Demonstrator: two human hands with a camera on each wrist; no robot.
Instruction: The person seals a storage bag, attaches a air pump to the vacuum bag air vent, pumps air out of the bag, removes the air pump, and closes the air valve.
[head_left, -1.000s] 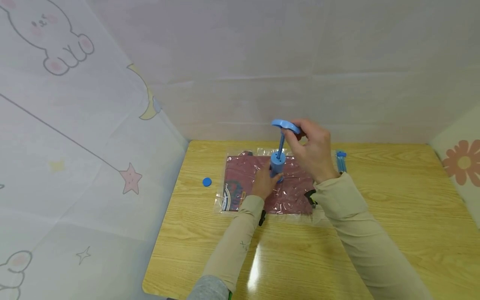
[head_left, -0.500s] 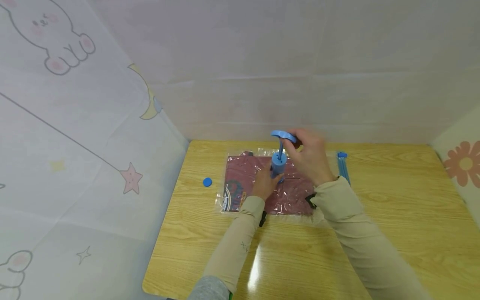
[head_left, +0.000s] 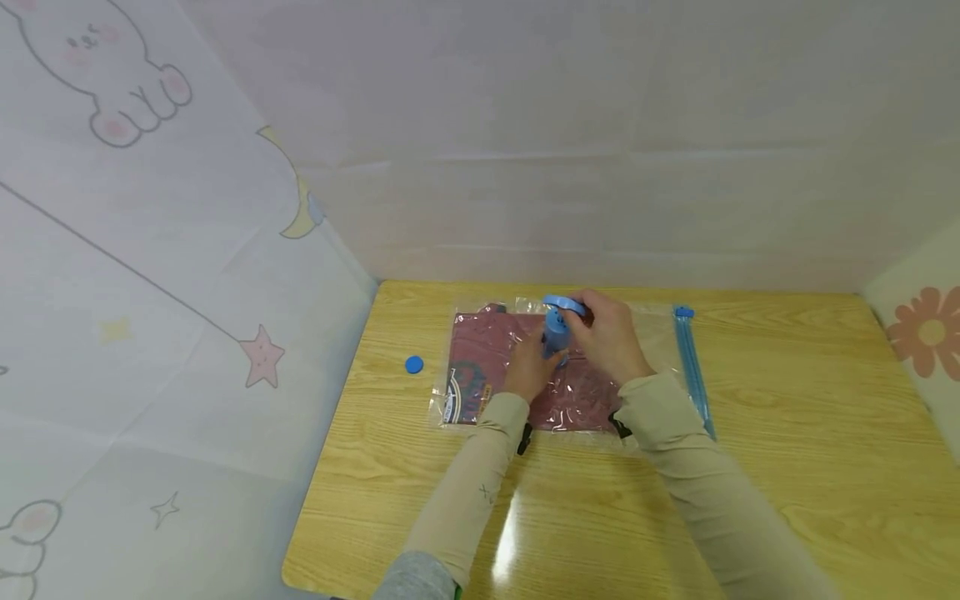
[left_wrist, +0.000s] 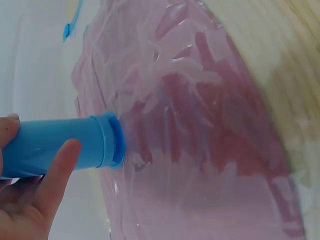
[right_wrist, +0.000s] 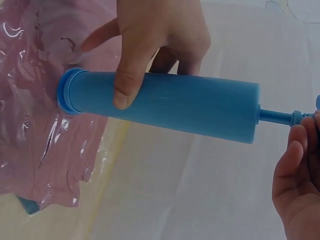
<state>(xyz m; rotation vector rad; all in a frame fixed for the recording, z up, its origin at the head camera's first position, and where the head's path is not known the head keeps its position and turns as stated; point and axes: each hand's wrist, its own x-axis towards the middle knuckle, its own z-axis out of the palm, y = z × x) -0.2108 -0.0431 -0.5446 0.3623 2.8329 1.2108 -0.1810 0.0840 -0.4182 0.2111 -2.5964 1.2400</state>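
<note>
A blue hand pump (right_wrist: 190,105) stands with its base on a clear vacuum storage bag (head_left: 652,333) that holds folded dark-red cloth (head_left: 487,350). My left hand (head_left: 528,367) grips the pump's barrel, thumb on one side, as the right wrist view shows. My right hand (head_left: 611,337) holds the pump's handle (head_left: 562,303), which sits close above the barrel with a short stretch of rod (right_wrist: 275,116) showing. In the left wrist view the barrel's flared base (left_wrist: 112,140) meets the film, and the bag's valve is hidden beneath it.
A round blue cap (head_left: 414,364) lies on the wooden table (head_left: 360,467) left of the bag. The bag's blue zip strip (head_left: 693,367) with its slider (head_left: 683,312) runs along the right end. Printed wall sheets stand behind and at the left.
My right hand has moved down with the handle, and the rod has slid mostly into the barrel. My left hand has kept its place on the pump.
</note>
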